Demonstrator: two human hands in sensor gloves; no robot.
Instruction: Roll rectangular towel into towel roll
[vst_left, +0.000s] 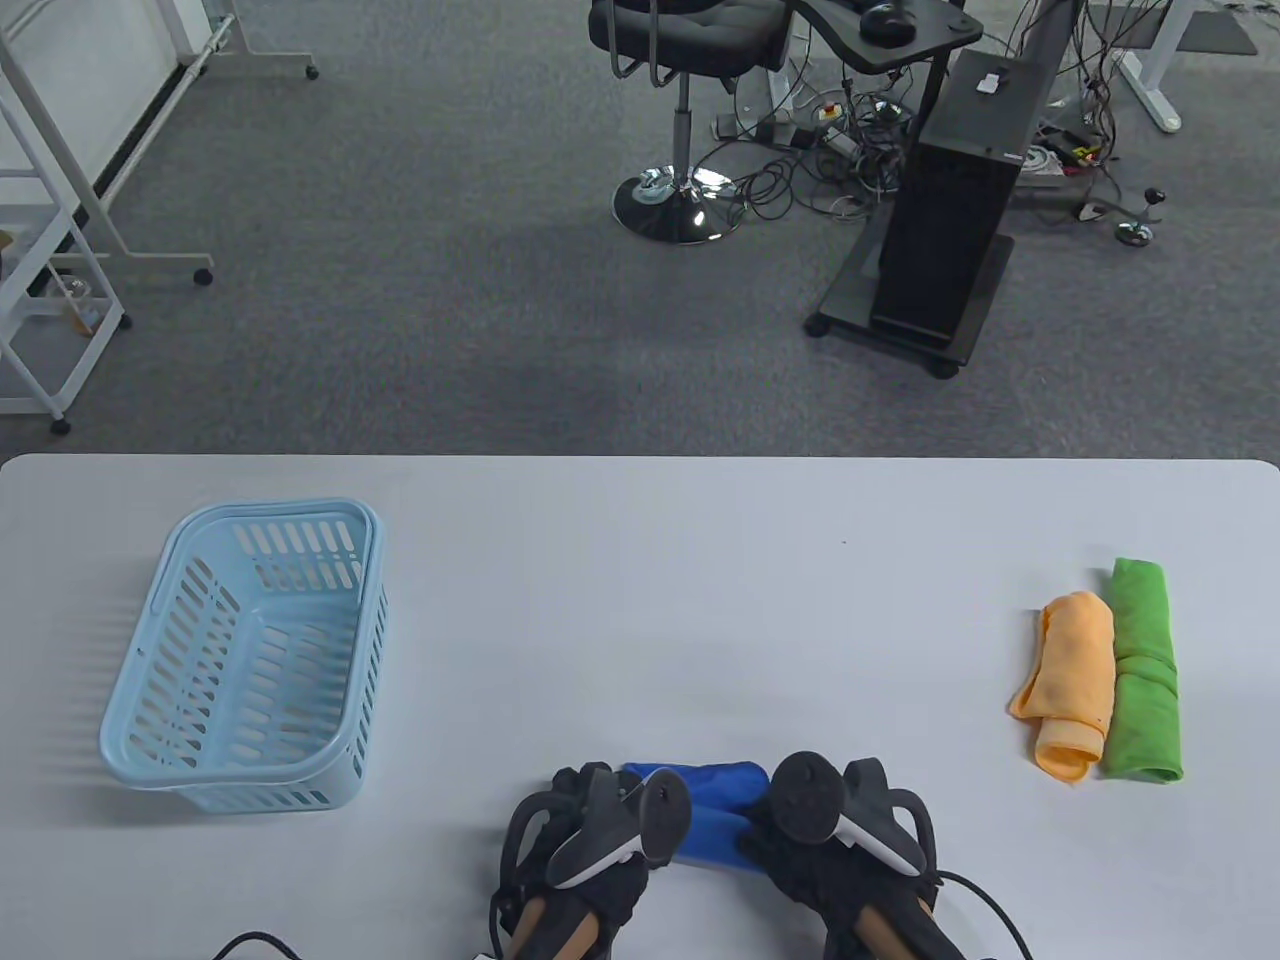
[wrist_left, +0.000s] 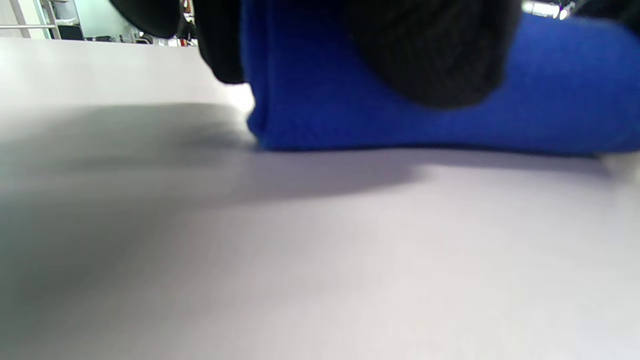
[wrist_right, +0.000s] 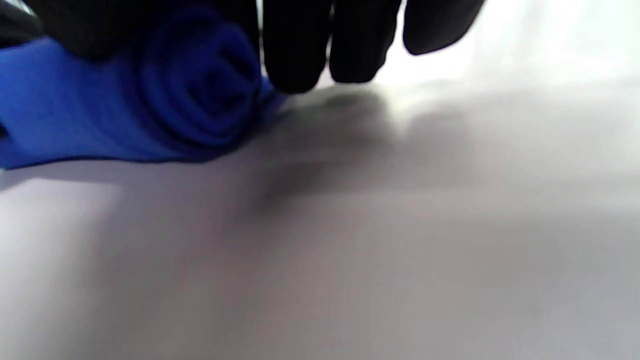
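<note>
Right wrist view: we see blue cloth towel (wrist_right: 195, 95) mostly rolled, spiral end showing; short flat tail left on white desk (vst_left: 640, 600). Left hand (vst_left: 590, 850), right hand (vst_left: 850, 840): each grip curled over roll.

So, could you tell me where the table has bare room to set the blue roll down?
The widest bare patch lies between the basket and the orange towel. The near edge is crowded: both hands grip the blue towel.
</note>
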